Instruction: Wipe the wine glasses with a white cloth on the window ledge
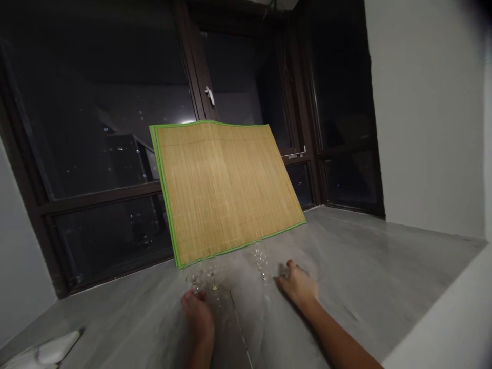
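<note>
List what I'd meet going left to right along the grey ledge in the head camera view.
White rounded object → left hand touching a small clear glass → clear stemmed glass → right hand. Behind them, a green-edged bamboo mat leans on the dark window.

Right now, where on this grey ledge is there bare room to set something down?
Bare patches: right of the right hand toward the white wall, and left between the left hand and the white object. Crowded: small clear glasses cluster before the bamboo mat, between both hands.
</note>
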The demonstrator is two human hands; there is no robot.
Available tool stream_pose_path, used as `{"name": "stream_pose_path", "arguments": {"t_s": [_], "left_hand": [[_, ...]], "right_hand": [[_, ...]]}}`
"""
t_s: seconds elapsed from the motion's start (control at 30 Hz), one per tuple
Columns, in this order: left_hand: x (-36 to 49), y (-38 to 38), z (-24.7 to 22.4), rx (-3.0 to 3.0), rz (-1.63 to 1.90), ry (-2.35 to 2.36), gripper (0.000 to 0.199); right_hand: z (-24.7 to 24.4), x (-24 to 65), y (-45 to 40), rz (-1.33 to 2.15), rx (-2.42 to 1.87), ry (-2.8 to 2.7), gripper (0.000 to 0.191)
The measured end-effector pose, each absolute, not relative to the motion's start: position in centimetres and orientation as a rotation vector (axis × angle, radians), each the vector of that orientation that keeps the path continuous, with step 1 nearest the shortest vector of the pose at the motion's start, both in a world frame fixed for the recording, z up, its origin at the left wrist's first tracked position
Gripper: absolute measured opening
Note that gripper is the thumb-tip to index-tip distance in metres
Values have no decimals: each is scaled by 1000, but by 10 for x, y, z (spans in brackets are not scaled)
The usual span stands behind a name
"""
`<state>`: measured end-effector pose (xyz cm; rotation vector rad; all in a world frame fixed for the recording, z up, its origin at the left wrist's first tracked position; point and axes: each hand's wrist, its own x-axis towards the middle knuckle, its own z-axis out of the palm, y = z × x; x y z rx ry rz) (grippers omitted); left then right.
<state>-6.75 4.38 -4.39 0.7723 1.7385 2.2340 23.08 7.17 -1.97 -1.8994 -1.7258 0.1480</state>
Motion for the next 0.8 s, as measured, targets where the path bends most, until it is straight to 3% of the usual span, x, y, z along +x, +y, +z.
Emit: {"name": "stream_pose_path", "arguments": {"t_s": [0.23,0.37,0.8], "left_hand": [[-59,41,-37,699,2218,1702,21],[-57,42,-38,692,2199,1683,23],[-52,41,-37,726,2183,1626,19]], "right_hand": [[-23,184,50,-28,-1521,-2156,21],[-23,177,44,-71,-1373,-2300,26],[-25,176,46,-20,-1528,-2212,29]]}}
